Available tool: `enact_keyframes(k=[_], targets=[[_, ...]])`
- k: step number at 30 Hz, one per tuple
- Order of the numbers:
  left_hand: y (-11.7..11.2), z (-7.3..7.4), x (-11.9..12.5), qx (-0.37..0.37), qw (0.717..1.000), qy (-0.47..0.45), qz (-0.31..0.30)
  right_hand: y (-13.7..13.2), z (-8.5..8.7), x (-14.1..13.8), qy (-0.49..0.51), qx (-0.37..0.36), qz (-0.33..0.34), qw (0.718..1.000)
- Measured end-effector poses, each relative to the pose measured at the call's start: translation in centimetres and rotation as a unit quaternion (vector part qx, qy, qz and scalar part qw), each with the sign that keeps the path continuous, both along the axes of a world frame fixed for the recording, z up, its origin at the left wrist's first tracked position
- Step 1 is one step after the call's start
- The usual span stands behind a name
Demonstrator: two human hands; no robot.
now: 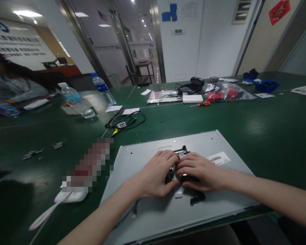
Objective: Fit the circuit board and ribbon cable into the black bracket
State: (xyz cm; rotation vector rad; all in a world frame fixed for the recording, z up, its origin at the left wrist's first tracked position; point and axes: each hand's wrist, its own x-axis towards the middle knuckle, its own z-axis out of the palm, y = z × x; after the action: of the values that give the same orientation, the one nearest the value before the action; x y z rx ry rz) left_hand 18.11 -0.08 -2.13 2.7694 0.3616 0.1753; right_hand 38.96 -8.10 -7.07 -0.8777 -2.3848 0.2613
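Note:
A flat light-grey metal panel (140, 160) lies in front of me on the green table, its near edge by the table's edge. At its middle, my left hand (160, 173) curls round a dark, shiny part (170, 174), most of it covered by the fingers. From the other side my right hand (197, 172) is closed over the same part, its fingertips meeting those of the left. A black arm-like piece (197, 199) shows below the right hand, and another black piece (184, 148) above it. A white label (219, 158) is stuck on the panel beside the right hand.
Black cables (127, 120) lie beyond the panel. Farther back are an orange screwdriver (204, 104), a white box (192, 99) and a plastic bag (226, 92) with red contents. Two water bottles (76, 100) stand at left near a seated person (17, 81). A blurred-out strapped object (89, 163) lies left.

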Motion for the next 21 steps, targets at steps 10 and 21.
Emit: enact_keyframes(k=[10,21], targets=[[0.13,-0.09,-0.1,0.002,1.0,0.002,-0.001,-0.22,0.39,-0.05,-0.015,-0.013,-0.018,1.0],[0.38,-0.56,-0.08,-0.008,1.0,0.002,0.005,-0.04,-0.18,0.09,-0.022,-0.011,-0.025,0.999]])
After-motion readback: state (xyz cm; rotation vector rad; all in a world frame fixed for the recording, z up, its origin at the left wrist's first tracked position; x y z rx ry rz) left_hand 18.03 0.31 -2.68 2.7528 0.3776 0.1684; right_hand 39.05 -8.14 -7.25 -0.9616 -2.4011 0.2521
